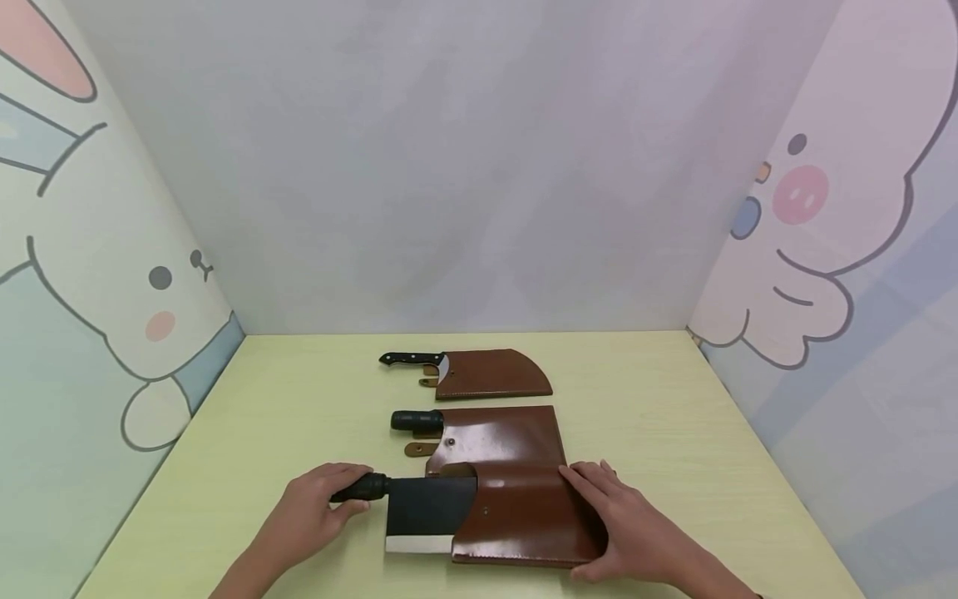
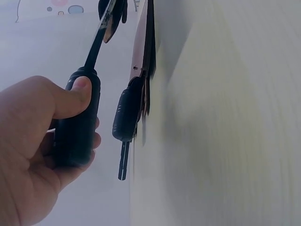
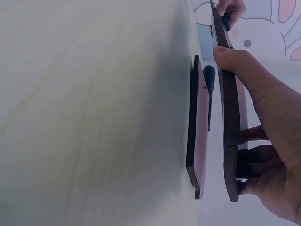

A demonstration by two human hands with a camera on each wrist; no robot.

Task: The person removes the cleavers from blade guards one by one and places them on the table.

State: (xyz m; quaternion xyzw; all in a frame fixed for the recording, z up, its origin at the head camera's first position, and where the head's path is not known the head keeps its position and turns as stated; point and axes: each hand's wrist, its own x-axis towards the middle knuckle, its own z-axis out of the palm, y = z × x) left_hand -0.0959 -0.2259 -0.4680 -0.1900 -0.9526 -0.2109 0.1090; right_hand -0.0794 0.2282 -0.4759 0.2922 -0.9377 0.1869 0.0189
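My left hand [image 1: 308, 512] grips the black handle of a cleaver [image 1: 422, 507], its thumb lying along the handle [image 2: 77, 120] in the left wrist view. The dark blade has a pale edge strip facing me and sits partly inside a glossy brown leather sheath [image 1: 535, 516], which hides its far end. At the sheath's right end, my right hand [image 1: 636, 528] holds it, thumb on the near edge and fingers across the far side. In the right wrist view the sheath [image 3: 230, 122] is seen edge-on, raised off the table.
Just behind lies a second cleaver in a brown sheath [image 1: 509, 437], its black handle [image 1: 415, 421] pointing left; the held sheath overlaps its near edge. Farther back lies a third sheathed knife [image 1: 494, 373] with a riveted handle. Grey and cartoon-printed walls enclose the pale yellow table [image 1: 674, 416].
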